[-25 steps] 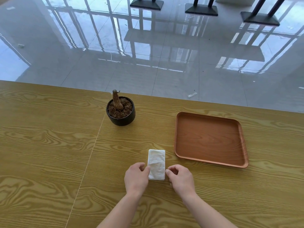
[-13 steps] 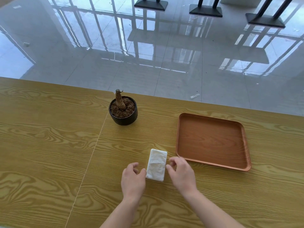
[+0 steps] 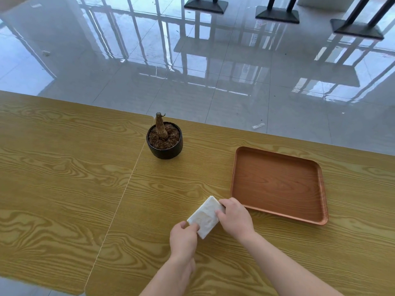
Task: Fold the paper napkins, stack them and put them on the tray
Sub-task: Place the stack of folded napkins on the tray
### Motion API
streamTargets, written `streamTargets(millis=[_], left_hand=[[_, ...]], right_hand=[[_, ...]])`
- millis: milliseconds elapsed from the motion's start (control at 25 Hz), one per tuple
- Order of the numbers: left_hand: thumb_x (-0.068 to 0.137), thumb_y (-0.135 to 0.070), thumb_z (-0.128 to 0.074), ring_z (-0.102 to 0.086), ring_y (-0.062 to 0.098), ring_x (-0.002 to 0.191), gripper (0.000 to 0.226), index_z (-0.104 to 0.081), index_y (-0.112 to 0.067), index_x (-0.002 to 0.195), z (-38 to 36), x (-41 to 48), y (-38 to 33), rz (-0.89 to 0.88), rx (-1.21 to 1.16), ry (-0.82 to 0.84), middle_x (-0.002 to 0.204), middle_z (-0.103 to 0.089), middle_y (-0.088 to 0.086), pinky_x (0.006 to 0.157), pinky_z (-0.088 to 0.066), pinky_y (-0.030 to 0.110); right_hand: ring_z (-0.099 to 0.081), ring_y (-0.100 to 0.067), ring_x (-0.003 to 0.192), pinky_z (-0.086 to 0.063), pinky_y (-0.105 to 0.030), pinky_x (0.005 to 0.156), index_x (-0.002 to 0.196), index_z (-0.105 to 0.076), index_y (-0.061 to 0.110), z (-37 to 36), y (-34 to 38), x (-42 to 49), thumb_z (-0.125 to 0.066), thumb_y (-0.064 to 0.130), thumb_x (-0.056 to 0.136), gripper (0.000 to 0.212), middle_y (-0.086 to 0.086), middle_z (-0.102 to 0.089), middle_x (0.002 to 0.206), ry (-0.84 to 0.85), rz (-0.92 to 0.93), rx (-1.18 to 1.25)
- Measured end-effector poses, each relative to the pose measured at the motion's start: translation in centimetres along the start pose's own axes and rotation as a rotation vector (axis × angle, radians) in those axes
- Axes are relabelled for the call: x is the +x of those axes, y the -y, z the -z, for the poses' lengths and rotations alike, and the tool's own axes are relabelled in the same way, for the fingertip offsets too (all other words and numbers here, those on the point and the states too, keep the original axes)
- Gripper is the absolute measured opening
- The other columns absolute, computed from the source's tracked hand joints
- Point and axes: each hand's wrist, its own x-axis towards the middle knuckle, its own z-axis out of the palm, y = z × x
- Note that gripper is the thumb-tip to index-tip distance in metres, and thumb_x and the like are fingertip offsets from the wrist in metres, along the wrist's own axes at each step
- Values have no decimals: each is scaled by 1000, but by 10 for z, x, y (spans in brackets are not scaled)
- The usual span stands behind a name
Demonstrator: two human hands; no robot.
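From the head view, the small white rectangular stack of folded paper napkins (image 3: 205, 216) lay tilted on the yellow wood-grain table (image 3: 64, 189), held between both hands. The left hand (image 3: 183, 238) pinched its near corner between thumb and fingertips, and the right hand (image 3: 235, 217) was curled along its far-right edge, fingers closed on the paper. I could not tell whether the stack was lifted or flat on the wood.

The likeliest trouble seemed to be the stack fanning apart: soft sheets gripped only at 2 edges could slide over each other or unfold if 1 hand let go early. A loose corner might also catch the raised rim of the brown rounded-rectangular wooden tray (image 3: 277, 184), which sat just beyond and to the right of the right hand, holding nothing.

Ahead of the left hand, well apart, stood a black round pot of brown soil with a bare stump (image 3: 164, 142). Nothing lay between the hands and the tray, so the way looked clear.
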Motion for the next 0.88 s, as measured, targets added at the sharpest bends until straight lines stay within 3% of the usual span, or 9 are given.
streamTargets(millis=[80,360,480,600,640,760,880], left_hand=[[86,-10,-65,-61,28,110,61,-45,-4,142,1,2,-2,-4,23,-22,126,-63,14,100,-49,46],[82,-7,-71,-61,33,114,67,-45,-4,143,-2,8,-11,-66,138,-59,135,-58,15,103,-49,50],[79,-6,-75,-63,34,109,61,-52,-2,136,-2,15,-13,-58,169,-69,125,-64,16,97,-52,46],[76,0,-76,-69,26,79,36,-69,-1,112,-1,20,-18,-18,176,-1,95,-74,14,61,-55,30],[76,2,-75,-70,24,71,28,-72,-1,104,-1,20,-19,-7,173,27,87,-75,14,56,-54,28],[75,5,-75,-73,26,79,23,-71,-5,96,-2,19,-17,-23,176,27,87,-75,11,70,-59,36],[77,4,-72,-71,20,79,24,-67,-11,95,-4,14,-12,-129,225,8,86,-74,4,66,-54,30]], right_hand=[[-58,-18,86,-49,-36,72,82,-61,23,-3,-3,-10,-54,32,92,16,4,-57,90,-15,-40,16],[-66,-16,93,-52,-34,80,102,-71,25,-12,-12,-31,-60,36,90,20,8,-73,96,-92,-202,172],[-66,-14,98,-53,-35,85,105,-71,28,-12,-16,-31,-62,40,89,21,10,-73,100,-80,-249,220],[-66,-12,95,-54,-36,85,103,-71,29,-10,-21,-31,-66,38,87,19,12,-72,97,-74,-288,268],[-66,-11,94,-54,-35,84,102,-71,29,-10,-22,-31,-66,38,87,18,13,-72,96,-72,-297,278],[-65,-9,90,-54,-33,79,98,-69,32,-9,-21,-31,-67,39,85,15,16,-70,92,-66,-309,294],[-64,-7,86,-53,-31,76,96,-68,34,-9,-22,-31,-67,40,84,13,17,-68,87,-62,-314,309]])
